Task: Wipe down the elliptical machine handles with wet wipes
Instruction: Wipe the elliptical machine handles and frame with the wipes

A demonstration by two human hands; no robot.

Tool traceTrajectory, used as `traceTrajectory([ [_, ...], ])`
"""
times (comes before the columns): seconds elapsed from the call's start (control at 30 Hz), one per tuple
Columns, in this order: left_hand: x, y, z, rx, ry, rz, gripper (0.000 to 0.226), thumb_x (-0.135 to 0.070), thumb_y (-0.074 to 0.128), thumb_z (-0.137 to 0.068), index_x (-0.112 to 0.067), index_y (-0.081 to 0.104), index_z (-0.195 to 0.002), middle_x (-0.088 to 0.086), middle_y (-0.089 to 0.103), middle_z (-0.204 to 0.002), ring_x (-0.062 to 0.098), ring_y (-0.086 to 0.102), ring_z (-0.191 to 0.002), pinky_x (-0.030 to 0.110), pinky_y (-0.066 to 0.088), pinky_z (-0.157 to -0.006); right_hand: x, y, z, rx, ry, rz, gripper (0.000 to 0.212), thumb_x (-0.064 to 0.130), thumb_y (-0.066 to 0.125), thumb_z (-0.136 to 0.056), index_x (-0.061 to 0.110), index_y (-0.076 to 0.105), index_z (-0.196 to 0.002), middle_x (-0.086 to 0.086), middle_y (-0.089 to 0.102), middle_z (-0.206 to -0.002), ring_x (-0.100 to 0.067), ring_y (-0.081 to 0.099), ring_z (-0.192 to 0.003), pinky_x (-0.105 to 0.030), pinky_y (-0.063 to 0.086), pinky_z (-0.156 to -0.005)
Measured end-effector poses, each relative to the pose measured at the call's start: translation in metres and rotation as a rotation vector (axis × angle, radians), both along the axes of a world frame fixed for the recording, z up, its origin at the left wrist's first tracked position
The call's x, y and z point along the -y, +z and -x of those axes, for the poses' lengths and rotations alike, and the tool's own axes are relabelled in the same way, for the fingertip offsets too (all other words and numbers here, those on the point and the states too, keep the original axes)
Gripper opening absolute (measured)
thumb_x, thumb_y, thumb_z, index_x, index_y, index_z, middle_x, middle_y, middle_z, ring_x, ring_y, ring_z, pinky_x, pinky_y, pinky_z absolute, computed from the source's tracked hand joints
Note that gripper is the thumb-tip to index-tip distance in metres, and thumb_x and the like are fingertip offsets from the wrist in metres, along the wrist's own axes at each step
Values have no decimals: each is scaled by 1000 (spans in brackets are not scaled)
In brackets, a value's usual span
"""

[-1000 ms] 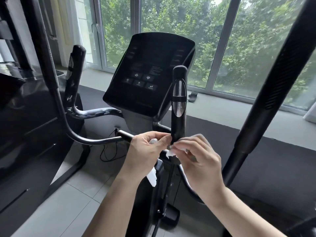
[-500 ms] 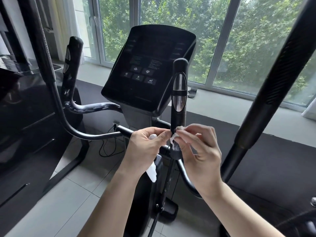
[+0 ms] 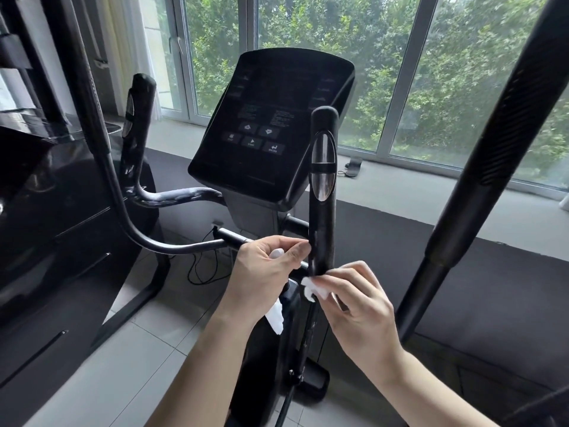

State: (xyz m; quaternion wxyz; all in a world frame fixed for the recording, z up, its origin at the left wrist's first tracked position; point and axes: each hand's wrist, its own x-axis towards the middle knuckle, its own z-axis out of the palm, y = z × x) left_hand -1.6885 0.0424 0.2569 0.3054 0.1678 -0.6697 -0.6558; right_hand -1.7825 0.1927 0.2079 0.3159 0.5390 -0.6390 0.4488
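A person's right hand [image 3: 360, 306] pinches a crumpled wet wipe [image 3: 314, 288] against the foot of the elliptical's upright right handle [image 3: 321, 229], pressing the cloth onto the bar where it meets the frame. The left hand [image 3: 264, 272] is clenched on a second wipe [image 3: 275, 317], whose tail hangs below the palm. Its fingertips touch the handle's left side, seemingly to brace the bar against the rubbing. The dark console [image 3: 271, 127] stands just behind. The left handle [image 3: 138, 118], streaked pale along its bend, rises well apart to the left. Trees fill the window [image 3: 431, 72] beyond. The wiping looks about midway, with the grip's upper length apparently yet to be covered.
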Motion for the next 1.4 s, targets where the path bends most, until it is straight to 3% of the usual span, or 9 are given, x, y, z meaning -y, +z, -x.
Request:
traceTrajectory([
  [0.13, -2, -3, -1, 30, 19, 2, 18, -38, 79, -87, -23, 79, -78, -7, 35, -47, 19, 28, -49, 28, 25, -51, 19, 40, 0, -54, 7, 77, 10, -3, 79, -88, 5, 80, -95, 2, 75, -93, -25, 64, -83, -41, 52, -77],
  [0.3, -5, -1, -2, 69, 31, -8, 18, -32, 77, -91, -19, 75, -78, -12, 38, -44, 10, 28, -44, 19, 28, -41, 33, 74, 12, -87, -25, 161, 7, -1, 79, -90, 4, 80, -96, 1, 78, -95, -27, 64, -83, -35, 51, -79],
  [0.57, -3, -7, -5, 77, -10, 11, 14, -31, 77, -91, -19, 81, -86, -5, 36, -49, 10, 29, -43, 22, 28, -48, 1, -7, 9, -88, 13, 14, 17, 2, 77, -92, 10, 81, -107, 7, 77, -103, -19, 65, -84, -35, 51, -81],
  [0.83, -12, -6, -8, 121, 70, 83, 14, -36, 76, -90, -23, 82, -87, 9, 43, -60, 9, 39, -45, 14, 35, -49, -17, -19, 9, 337, -23, 178, 14, 1, 78, -90, 11, 79, -100, 7, 74, -100, -23, 65, -86, -35, 53, -72],
  [1.0, -27, 2, -11, 167, 110, 88, 16, -38, 77, -89, -23, 81, -86, -14, 50, -50, 4, 43, -45, 18, 36, -52, -7, 8, -3, 870, 94, 404, 22, 8, 77, -92, 30, 77, -95, 4, 71, -87, -18, 66, -71, -26, 52, -66],
  [1.13, -37, 10, -13, 205, 179, 210, 19, -44, 82, -80, -27, 82, -88, -11, 66, -58, -2, 57, -57, 6, 43, -57, 5, 0, -16, 853, 202, 374, 10, 5, 70, -97, 14, 75, -99, -8, 71, -96, -25, 70, -81, -36, 56, -73],
  [1.2, -40, 13, -11, 230, 221, 221, 13, -43, 84, -79, -30, 81, -81, 2, 69, -63, 2, 58, -61, 6, 44, -56, 11, -10, -8, 903, 177, 391, 13, 2, 70, -96, 15, 75, -98, -8, 71, -98, -25, 70, -84, -36, 57, -77],
  [1.3, -45, 16, -8, 262, 258, 208, 12, -42, 85, -78, -32, 79, -75, -8, 70, -64, 1, 61, -62, 10, 46, -62, 19, -22, 14, 1037, 109, 355, 22, 2, 69, -96, 22, 77, -96, -4, 74, -100, -24, 72, -90, -49, 58, -85],
  [1.4, -48, 18, -9, 296, 281, 217, 13, -41, 85, -80, -36, 79, -70, -5, 62, -64, 5, 51, -55, 17, 45, -61, 22, -22, 19, 1062, 98, 291, 28, -4, 64, -95, 19, 78, -94, 1, 72, -102, -15, 71, -93, -41, 58, -89],
])
